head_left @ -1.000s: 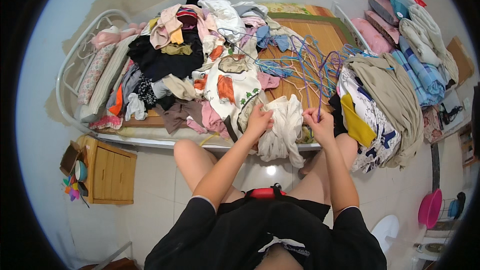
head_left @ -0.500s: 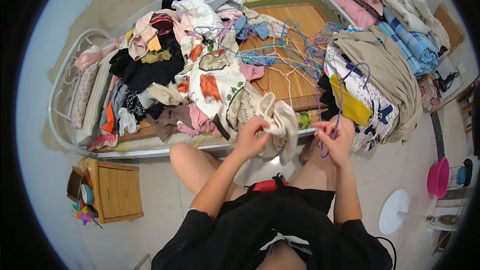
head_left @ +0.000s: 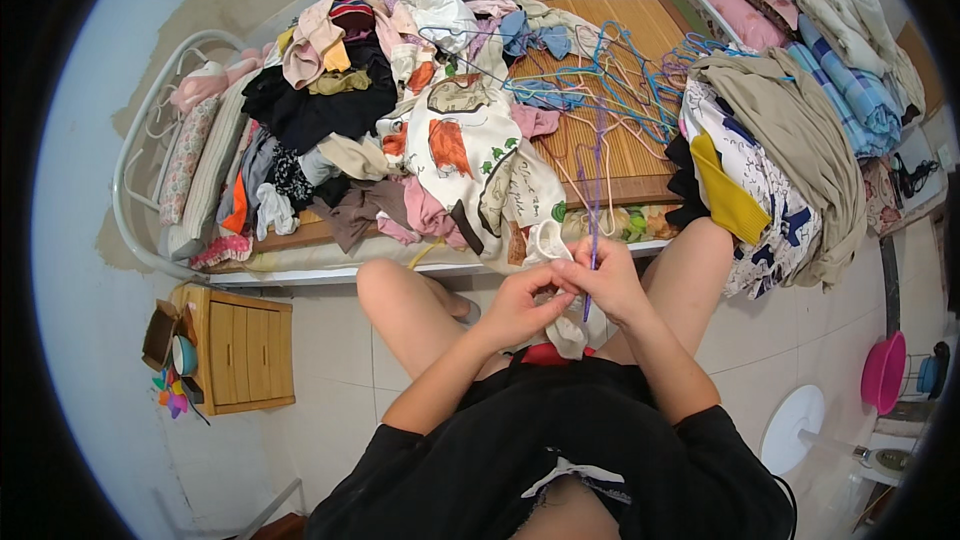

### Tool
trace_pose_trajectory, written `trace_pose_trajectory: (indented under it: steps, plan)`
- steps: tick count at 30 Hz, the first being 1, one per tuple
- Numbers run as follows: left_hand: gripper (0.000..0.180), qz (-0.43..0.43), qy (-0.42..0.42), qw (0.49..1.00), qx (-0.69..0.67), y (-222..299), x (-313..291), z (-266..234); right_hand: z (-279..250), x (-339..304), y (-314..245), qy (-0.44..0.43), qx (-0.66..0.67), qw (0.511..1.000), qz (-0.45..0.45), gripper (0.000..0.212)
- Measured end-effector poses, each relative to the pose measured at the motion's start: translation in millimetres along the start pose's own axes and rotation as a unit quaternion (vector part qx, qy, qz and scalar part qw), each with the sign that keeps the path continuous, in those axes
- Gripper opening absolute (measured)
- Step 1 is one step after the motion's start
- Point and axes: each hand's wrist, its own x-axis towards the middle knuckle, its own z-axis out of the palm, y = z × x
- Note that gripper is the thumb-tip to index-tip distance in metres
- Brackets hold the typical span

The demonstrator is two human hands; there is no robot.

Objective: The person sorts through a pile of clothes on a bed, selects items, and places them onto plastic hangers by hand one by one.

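Note:
In front of my lap my two hands meet over a cream garment, part of which hangs below them. My left hand has its fingers closed on the garment's edge. A purple clothes hanger stands roughly upright in my right hand, its lower end coming down against the garment. The fingertips hide just where hanger and cloth touch. Just beyond lies a white printed cloth with orange and green patterns, spread over the bed's near edge.
Heaped clothes cover the bed's left half. Several tangled hangers lie on the bamboo mat. At right, a beige garment and mustard cloth drape off the bed. A wooden cabinet stands left; a pink basin is at right.
My right hand has brought the purple hanger leftward to the cream garment, and the hanger has turned narrow to view. My left hand has moved slightly right and down with the garment.

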Motion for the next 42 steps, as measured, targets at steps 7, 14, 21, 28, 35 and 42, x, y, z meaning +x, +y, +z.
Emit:
trace_pose_trajectory:
  steps: [7, 14, 21, 28, 35, 42]
  plan:
    - [0.036, -0.089, 0.1, 0.964, -0.228, -9.4, 10.5, 12.7, -12.8, -10.0, -6.1, 0.046, -0.129, 0.983, -0.126, 0.03]
    - [0.012, 0.004, 0.115, 0.993, 0.005, -17.7, 26.2, 2.1, -38.3, -9.5, -12.1, -0.056, -0.175, 0.98, -0.082, 0.031]
    - [0.009, -0.148, 0.045, 0.967, -0.201, -5.0, 22.5, -14.1, -82.6, -2.5, -28.7, 0.0, -0.114, 0.991, -0.065, 0.031]
    - [0.018, -0.171, 0.096, 0.902, -0.385, -2.5, 38.4, -37.6, -95.5, -26.6, -79.7, -0.048, -0.137, 0.988, -0.048, 0.025]
    - [0.032, -0.067, 0.222, 0.917, -0.325, -29.0, 40.0, -81.8, -141.2, -75.8, -86.9, -0.245, 0.158, 0.956, 0.021, 0.01]
    - [0.035, -0.103, 0.163, 0.975, -0.107, -7.1, 41.3, -47.1, -126.8, -57.5, -77.8, -0.319, 0.15, 0.931, 0.095, 0.014]
